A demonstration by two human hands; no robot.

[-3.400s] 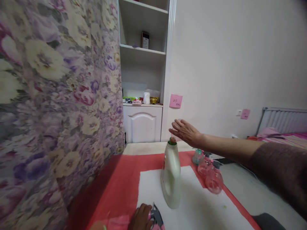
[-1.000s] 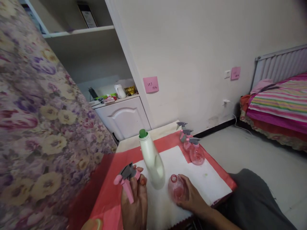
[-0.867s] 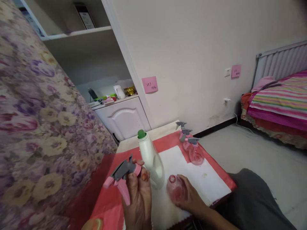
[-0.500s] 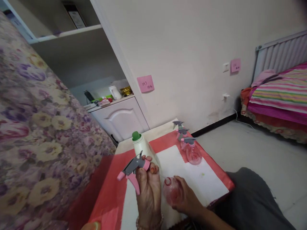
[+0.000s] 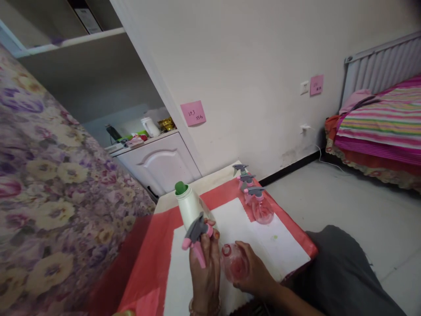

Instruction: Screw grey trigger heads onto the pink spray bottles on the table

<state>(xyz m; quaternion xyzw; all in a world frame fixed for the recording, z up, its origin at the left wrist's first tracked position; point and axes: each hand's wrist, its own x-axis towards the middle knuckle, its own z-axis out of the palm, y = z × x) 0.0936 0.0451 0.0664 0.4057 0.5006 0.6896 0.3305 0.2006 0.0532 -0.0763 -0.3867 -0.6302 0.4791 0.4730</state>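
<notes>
My left hand (image 5: 206, 259) is closed around the pink collar of a grey and pink trigger spray head (image 5: 196, 231), its nozzle pointing down to the left. My right hand (image 5: 255, 272) grips a clear pink-tinted round bottle (image 5: 234, 263), whose open neck faces up toward me. The spray head and the bottle are apart. Just behind my left hand stands a pale green bottle (image 5: 189, 204) with a green piece in its mouth. On the right side of the table, a pink spray bottle (image 5: 263, 210) with its head fitted stands in a row with others.
A white sheet (image 5: 263, 245) lies over the red cloth (image 5: 144, 259) on the table. A floral curtain (image 5: 49, 197) hangs at the left, beside a shelf cabinet (image 5: 161, 162). My knee (image 5: 338, 259) is at the right, and a bed (image 5: 384, 127) stands farther off.
My left hand has turned, bringing the spray head slightly right and closer to the bottle, with its nozzle angled lower. My right hand still holds the bottle. The camera view has shifted slightly.
</notes>
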